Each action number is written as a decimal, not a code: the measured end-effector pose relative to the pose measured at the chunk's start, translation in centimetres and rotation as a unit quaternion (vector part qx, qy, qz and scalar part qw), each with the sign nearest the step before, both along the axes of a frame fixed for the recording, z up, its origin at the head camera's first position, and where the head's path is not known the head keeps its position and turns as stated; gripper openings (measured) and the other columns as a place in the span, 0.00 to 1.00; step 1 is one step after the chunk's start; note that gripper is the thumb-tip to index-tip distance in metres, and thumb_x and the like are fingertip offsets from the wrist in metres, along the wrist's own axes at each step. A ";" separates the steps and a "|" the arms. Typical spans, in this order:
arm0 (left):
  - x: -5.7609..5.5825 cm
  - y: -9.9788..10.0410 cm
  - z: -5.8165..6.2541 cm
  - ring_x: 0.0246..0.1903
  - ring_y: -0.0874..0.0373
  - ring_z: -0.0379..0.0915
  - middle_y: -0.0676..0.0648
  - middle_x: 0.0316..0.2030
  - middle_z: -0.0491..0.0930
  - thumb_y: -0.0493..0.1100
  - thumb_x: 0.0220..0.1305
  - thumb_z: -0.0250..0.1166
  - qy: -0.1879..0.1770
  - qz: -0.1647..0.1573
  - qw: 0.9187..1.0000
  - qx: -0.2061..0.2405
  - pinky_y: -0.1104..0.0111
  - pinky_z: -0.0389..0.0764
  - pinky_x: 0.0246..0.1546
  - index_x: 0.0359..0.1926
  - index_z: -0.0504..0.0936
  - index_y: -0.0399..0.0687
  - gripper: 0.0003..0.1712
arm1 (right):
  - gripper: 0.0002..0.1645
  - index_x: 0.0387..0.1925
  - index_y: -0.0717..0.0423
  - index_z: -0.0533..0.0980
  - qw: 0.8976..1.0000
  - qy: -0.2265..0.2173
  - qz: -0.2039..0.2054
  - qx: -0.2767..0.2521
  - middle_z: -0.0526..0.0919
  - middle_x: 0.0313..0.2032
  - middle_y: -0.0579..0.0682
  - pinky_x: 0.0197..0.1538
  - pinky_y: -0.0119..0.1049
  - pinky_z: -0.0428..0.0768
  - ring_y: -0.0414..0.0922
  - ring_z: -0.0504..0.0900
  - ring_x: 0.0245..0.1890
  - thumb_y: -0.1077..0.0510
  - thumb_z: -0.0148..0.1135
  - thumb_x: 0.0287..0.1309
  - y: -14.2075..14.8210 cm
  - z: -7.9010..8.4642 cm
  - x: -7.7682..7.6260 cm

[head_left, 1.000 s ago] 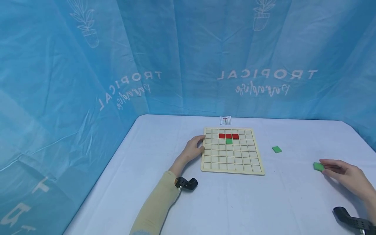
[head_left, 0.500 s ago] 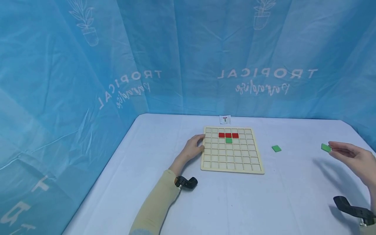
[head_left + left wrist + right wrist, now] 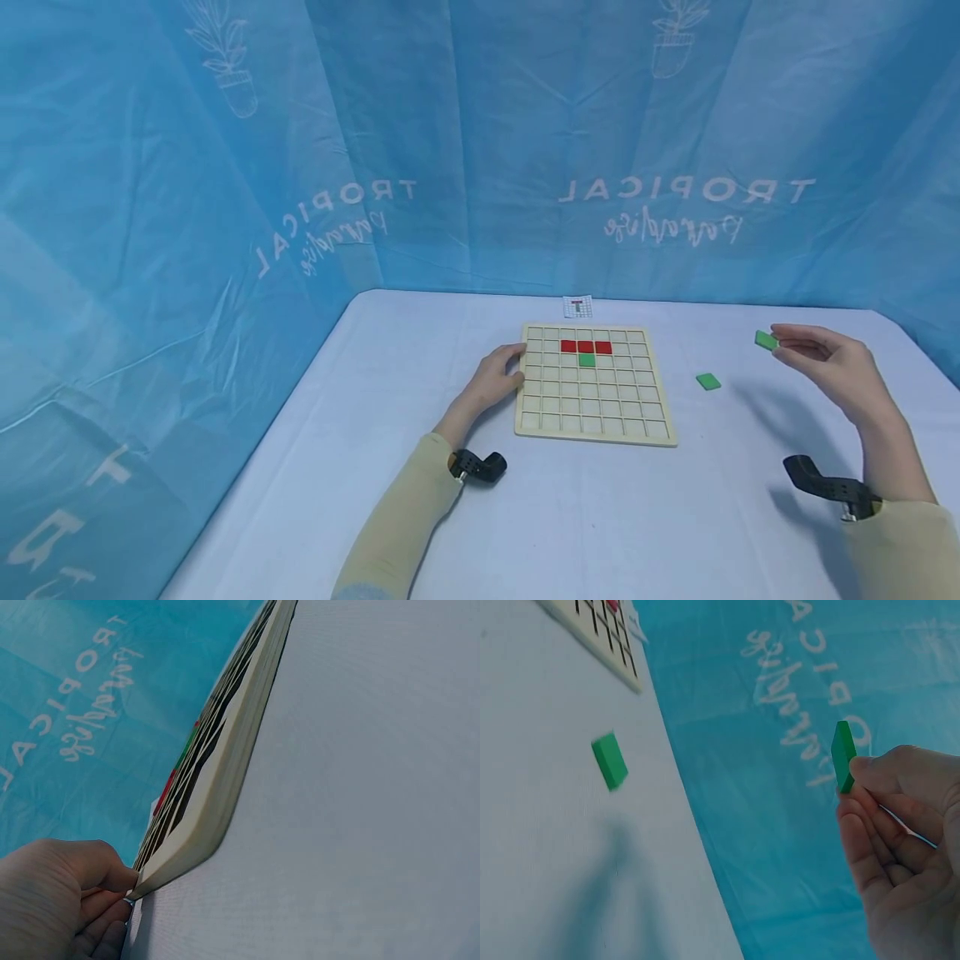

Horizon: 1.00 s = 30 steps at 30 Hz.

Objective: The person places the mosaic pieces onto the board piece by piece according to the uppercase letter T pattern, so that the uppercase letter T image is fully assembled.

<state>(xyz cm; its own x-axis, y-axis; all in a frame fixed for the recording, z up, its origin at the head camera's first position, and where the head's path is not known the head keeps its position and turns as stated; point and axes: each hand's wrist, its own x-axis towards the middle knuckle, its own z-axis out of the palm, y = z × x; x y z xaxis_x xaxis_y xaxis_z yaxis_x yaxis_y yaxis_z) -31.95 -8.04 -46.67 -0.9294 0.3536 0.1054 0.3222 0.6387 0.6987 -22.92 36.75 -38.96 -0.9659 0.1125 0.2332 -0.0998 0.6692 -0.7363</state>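
At the left edge of a pale grid board (image 3: 596,426), my left hand (image 3: 491,382) holds on with bent fingers. The left wrist view shows the thumb (image 3: 112,871) right at the rim, near a corner of the board, with other fingers curled below it. Three red tiles (image 3: 585,347) form a row on the grid, and one green tile (image 3: 587,360) sits under the middle one. Raised over the table on the right, my right hand (image 3: 832,358) pinches another green tile (image 3: 843,756) between thumb and fingertips. A loose green tile (image 3: 708,382) lies between that hand and the board.
A small printed card (image 3: 577,307) with a grid pattern lies behind the board. The white table (image 3: 600,525) ends at a blue curtain (image 3: 495,150) at the back and left. A black wrist mount (image 3: 825,483) juts out from the right wrist, another (image 3: 480,467) from the left.
My right hand has lifted the green tile off the table at the right and carried it back and leftward. The left hand stays at the board, which has not moved.
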 end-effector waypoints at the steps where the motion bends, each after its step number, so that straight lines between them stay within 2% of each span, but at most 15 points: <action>1: 0.0 0.0 0.0 0.66 0.53 0.56 0.43 0.64 0.65 0.37 0.61 0.56 -0.001 0.000 1.000 0.001 0.64 0.58 0.66 0.68 0.63 0.41 0.33 | 0.33 0.61 0.64 0.69 1.000 0.001 0.008 -0.006 0.73 0.41 0.29 0.36 0.11 0.70 0.19 0.71 0.37 0.47 0.60 0.61 -0.4 0.1 -0.2; 3: 0.1 0.0 0.1 0.66 0.52 0.56 0.43 0.64 0.65 0.36 0.61 0.56 -0.001 0.000 1.000 0.000 0.64 0.58 0.66 0.68 0.63 0.41 0.33 | 0.33 0.60 0.63 0.70 1.000 0.004 0.021 -0.011 0.75 0.42 0.32 0.37 0.11 0.70 0.20 0.71 0.38 0.47 0.61 0.61 -1.2 0.1 -0.7; 6: 0.1 -0.1 0.1 0.66 0.52 0.56 0.43 0.65 0.65 0.36 0.61 0.56 -0.002 -0.001 1.000 -0.001 0.64 0.58 0.66 0.68 0.63 0.41 0.32 | 0.32 0.60 0.63 0.71 0.999 0.006 0.038 -0.017 0.77 0.46 0.42 0.39 0.12 0.71 0.21 0.72 0.39 0.48 0.61 0.61 -2.5 0.1 -1.5; 11: 0.0 -0.1 0.0 0.66 0.52 0.56 0.43 0.65 0.65 0.37 0.61 0.56 -0.002 -0.002 1.000 -0.003 0.64 0.58 0.66 0.68 0.63 0.41 0.33 | 0.32 0.60 0.61 0.70 0.998 -0.007 0.056 -0.018 0.76 0.51 0.56 0.40 0.14 0.72 0.23 0.73 0.39 0.46 0.60 0.61 -5.0 0.2 -2.9; 13: 0.0 -0.1 -0.1 0.66 0.52 0.56 0.43 0.65 0.65 0.37 0.61 0.56 -0.001 -0.002 1.000 -0.002 0.64 0.58 0.66 0.68 0.63 0.41 0.33 | 0.32 0.60 0.61 0.70 0.998 -0.011 0.064 -0.022 0.76 0.52 0.59 0.41 0.15 0.73 0.26 0.74 0.41 0.46 0.60 0.61 -6.1 0.3 -3.4; 16: -0.1 -0.1 -0.1 0.66 0.52 0.56 0.43 0.64 0.65 0.37 0.61 0.56 0.002 -0.005 1.000 -0.002 0.64 0.58 0.66 0.68 0.63 0.41 0.33 | 0.32 0.60 0.61 0.71 0.997 -0.012 0.076 -0.030 0.76 0.53 0.60 0.45 0.24 0.77 0.37 0.77 0.45 0.47 0.61 0.61 -7.5 -0.1 -4.4; 17: -0.1 -0.1 -0.1 0.66 0.52 0.56 0.43 0.64 0.65 0.37 0.61 0.56 0.003 -0.007 1.000 -0.001 0.64 0.58 0.66 0.68 0.63 0.41 0.33 | 0.31 0.60 0.61 0.71 0.996 -0.011 0.084 -0.033 0.76 0.53 0.61 0.47 0.28 0.78 0.41 0.77 0.46 0.47 0.61 0.61 -7.7 -0.6 -4.9; 19: -0.1 -0.1 -0.1 0.66 0.52 0.56 0.43 0.64 0.65 0.36 0.61 0.56 0.003 -0.010 1.000 0.000 0.64 0.58 0.66 0.67 0.63 0.40 0.33 | 0.30 0.59 0.56 0.73 0.994 -0.001 0.097 -0.041 0.77 0.53 0.57 0.46 0.28 0.78 0.44 0.77 0.48 0.46 0.62 0.59 -7.6 -2.6 -6.7; 22: 0.0 -0.1 0.0 0.66 0.52 0.56 0.43 0.64 0.65 0.36 0.60 0.56 0.001 -0.010 1.000 0.002 0.64 0.58 0.66 0.67 0.63 0.40 0.32 | 0.28 0.58 0.46 0.75 0.991 0.025 0.123 -0.051 0.78 0.52 0.49 0.45 0.26 0.77 0.42 0.77 0.48 0.44 0.63 0.57 -7.2 -6.1 -9.6; 24: 0.0 -0.1 0.0 0.66 0.53 0.56 0.43 0.64 0.65 0.36 0.61 0.56 0.001 -0.010 1.000 0.000 0.65 0.58 0.66 0.67 0.63 0.40 0.32 | 0.27 0.57 0.42 0.76 0.989 0.033 0.136 -0.057 0.79 0.52 0.45 0.43 0.23 0.76 0.40 0.77 0.47 0.42 0.64 0.55 -7.5 -7.5 -10.8; 27: 0.0 -0.1 0.1 0.66 0.53 0.56 0.43 0.64 0.65 0.36 0.61 0.56 0.000 -0.007 1.000 -0.001 0.65 0.58 0.66 0.67 0.63 0.41 0.32 | 0.27 0.58 0.49 0.75 0.985 0.018 0.162 -0.064 0.78 0.53 0.51 0.48 0.34 0.77 0.46 0.76 0.49 0.45 0.64 0.58 -9.9 -5.5 -9.7; 30: 0.0 -0.1 0.1 0.66 0.53 0.56 0.43 0.64 0.65 0.36 0.61 0.56 0.001 -0.004 1.000 0.000 0.65 0.58 0.66 0.67 0.63 0.41 0.32 | 0.27 0.58 0.57 0.74 0.982 -0.001 0.180 -0.062 0.77 0.54 0.57 0.48 0.36 0.77 0.49 0.76 0.48 0.50 0.63 0.60 -12.9 -2.2 -7.4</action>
<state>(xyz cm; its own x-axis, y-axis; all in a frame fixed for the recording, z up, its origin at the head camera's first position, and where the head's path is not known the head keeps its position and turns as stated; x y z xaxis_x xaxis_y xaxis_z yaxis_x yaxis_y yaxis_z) -31.98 -8.16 -46.59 -0.9262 0.3616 0.1071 0.3288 0.6354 0.6987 -30.35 23.81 -41.18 -0.9487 -0.2096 0.2367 -0.3117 0.4957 -0.8106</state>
